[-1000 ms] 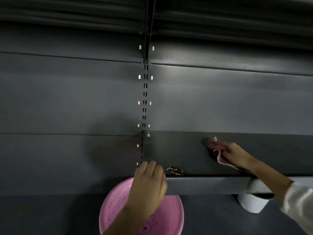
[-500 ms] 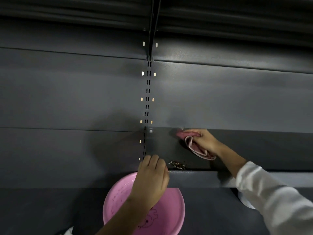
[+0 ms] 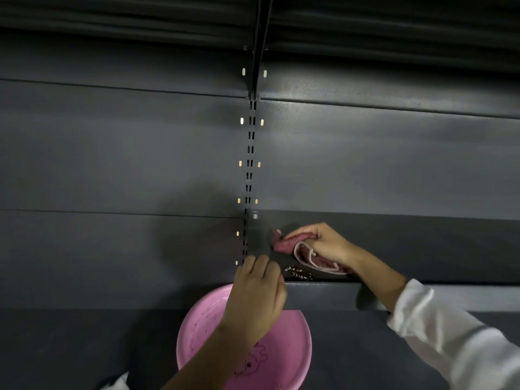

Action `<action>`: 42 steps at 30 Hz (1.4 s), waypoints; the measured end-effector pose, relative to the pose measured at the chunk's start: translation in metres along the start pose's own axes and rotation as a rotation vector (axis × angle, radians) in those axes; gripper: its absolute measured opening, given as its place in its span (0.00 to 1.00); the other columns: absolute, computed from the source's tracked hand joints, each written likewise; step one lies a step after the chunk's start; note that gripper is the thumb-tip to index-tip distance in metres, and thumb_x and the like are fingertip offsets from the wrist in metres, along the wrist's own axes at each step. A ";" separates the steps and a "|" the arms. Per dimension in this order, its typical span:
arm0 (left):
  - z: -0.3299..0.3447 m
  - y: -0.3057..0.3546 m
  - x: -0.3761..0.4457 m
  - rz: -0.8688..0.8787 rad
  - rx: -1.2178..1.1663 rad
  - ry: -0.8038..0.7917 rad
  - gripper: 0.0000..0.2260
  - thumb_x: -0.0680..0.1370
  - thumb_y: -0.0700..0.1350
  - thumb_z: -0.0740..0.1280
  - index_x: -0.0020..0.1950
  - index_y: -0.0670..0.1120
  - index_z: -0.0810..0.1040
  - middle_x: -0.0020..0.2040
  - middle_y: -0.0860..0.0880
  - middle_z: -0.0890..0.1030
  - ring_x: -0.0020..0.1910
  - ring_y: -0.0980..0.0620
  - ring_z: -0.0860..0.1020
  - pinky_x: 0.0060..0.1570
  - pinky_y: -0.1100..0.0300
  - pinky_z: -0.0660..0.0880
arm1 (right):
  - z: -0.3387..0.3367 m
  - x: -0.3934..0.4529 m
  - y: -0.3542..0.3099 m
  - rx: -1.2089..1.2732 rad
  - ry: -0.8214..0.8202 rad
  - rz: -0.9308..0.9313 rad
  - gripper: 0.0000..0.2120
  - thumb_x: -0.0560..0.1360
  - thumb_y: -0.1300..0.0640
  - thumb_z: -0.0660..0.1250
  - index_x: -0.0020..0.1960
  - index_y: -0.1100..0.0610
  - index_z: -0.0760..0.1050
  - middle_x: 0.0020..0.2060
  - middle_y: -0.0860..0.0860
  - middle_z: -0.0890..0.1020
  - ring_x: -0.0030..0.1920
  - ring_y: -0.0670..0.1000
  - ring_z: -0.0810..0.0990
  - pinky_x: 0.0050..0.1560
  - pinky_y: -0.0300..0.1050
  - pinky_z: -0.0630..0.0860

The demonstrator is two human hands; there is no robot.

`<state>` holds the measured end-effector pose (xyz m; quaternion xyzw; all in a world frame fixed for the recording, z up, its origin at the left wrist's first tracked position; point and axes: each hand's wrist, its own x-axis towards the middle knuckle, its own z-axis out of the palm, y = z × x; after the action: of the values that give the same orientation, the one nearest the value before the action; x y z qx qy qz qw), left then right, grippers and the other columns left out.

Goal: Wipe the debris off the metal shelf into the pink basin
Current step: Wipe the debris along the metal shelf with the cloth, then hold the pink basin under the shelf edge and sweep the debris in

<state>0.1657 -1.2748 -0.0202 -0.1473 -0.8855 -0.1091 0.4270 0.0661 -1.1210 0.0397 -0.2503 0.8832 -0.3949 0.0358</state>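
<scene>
Right hand grip: the right hand (image 3: 326,243) is closed around a bunched reddish cloth (image 3: 292,244), pressing it flat on the shelf, just behind the debris.
Left hand grip: the left hand (image 3: 257,294) is curled over the near left corner of the shelf; whether it also pinches the basin's rim underneath I cannot tell, since the fingers hide it.
Debris: a small pile of dark and pale bits (image 3: 299,273) lies at the front lip of the shelf, just beside the left hand's fingers and just in front of the cloth.
Shelf: the dark metal shelf (image 3: 422,249) looks bare to the right of the cloth, as far as the dim light shows.
Basin: the pink basin (image 3: 284,350) sits below the shelf's left corner, under the debris; a few dark specks show inside it.
Progress: judged well along. The debris is gathered at the edge but remains on the shelf.
Left to do: a last push off the shelf's corner into the basin.
</scene>
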 end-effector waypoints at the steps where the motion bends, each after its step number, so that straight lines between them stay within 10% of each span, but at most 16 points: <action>1: 0.000 0.000 0.000 0.003 -0.005 0.007 0.12 0.69 0.42 0.55 0.29 0.44 0.73 0.29 0.49 0.74 0.29 0.50 0.72 0.29 0.59 0.69 | 0.002 -0.002 -0.001 -0.034 -0.041 -0.009 0.20 0.71 0.73 0.58 0.53 0.55 0.79 0.52 0.59 0.83 0.44 0.49 0.82 0.48 0.34 0.77; 8: 0.002 -0.010 -0.012 -0.011 -0.100 0.155 0.08 0.69 0.42 0.56 0.40 0.43 0.74 0.37 0.45 0.79 0.38 0.50 0.68 0.38 0.59 0.63 | -0.013 -0.020 -0.005 -0.002 0.054 -0.029 0.22 0.69 0.75 0.58 0.50 0.53 0.79 0.45 0.51 0.82 0.35 0.31 0.79 0.43 0.22 0.74; 12: 0.006 -0.044 -0.043 -0.097 -0.089 0.159 0.11 0.69 0.42 0.56 0.48 0.42 0.73 0.42 0.38 0.80 0.42 0.45 0.71 0.40 0.53 0.68 | -0.029 -0.037 0.008 -0.071 0.189 -0.012 0.19 0.70 0.76 0.57 0.54 0.61 0.78 0.48 0.50 0.79 0.45 0.45 0.79 0.40 0.16 0.68; 16: 0.029 -0.080 -0.086 -0.449 -0.082 -0.121 0.14 0.75 0.43 0.57 0.50 0.36 0.78 0.47 0.37 0.79 0.44 0.37 0.76 0.42 0.47 0.74 | -0.033 -0.049 0.019 -0.172 0.216 0.024 0.20 0.69 0.77 0.57 0.55 0.63 0.78 0.49 0.51 0.79 0.50 0.48 0.77 0.41 0.14 0.67; 23: 0.075 -0.124 -0.152 -1.298 -0.024 -0.753 0.31 0.75 0.55 0.65 0.71 0.41 0.59 0.68 0.40 0.66 0.64 0.41 0.69 0.60 0.49 0.70 | -0.022 -0.050 0.022 -0.287 0.190 0.047 0.22 0.68 0.75 0.58 0.56 0.60 0.78 0.55 0.57 0.82 0.50 0.48 0.77 0.47 0.31 0.71; 28: 0.093 -0.126 -0.162 -1.691 -0.642 -0.604 0.21 0.78 0.42 0.63 0.69 0.37 0.63 0.58 0.36 0.74 0.50 0.41 0.76 0.41 0.52 0.76 | -0.020 -0.050 0.021 -0.330 0.225 0.074 0.22 0.69 0.74 0.58 0.57 0.59 0.78 0.55 0.57 0.82 0.49 0.48 0.78 0.45 0.26 0.70; 33: 0.097 -0.115 -0.158 -1.714 -0.576 -0.355 0.13 0.77 0.37 0.61 0.59 0.32 0.72 0.35 0.43 0.72 0.36 0.47 0.73 0.32 0.58 0.72 | -0.019 -0.050 0.018 -0.284 0.219 0.094 0.21 0.70 0.73 0.58 0.57 0.59 0.77 0.56 0.57 0.81 0.53 0.52 0.79 0.58 0.43 0.71; 42: 0.043 -0.136 -0.124 -1.687 -0.687 -0.217 0.11 0.75 0.35 0.61 0.55 0.32 0.74 0.35 0.43 0.73 0.35 0.46 0.74 0.26 0.59 0.69 | -0.019 -0.050 0.019 -0.273 0.192 0.091 0.21 0.70 0.73 0.58 0.57 0.58 0.77 0.57 0.57 0.81 0.55 0.54 0.79 0.59 0.44 0.70</action>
<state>0.1594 -1.4085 -0.1533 0.4198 -0.6536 -0.6276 0.0528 0.0969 -1.0742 0.0328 -0.1739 0.9384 -0.2914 -0.0652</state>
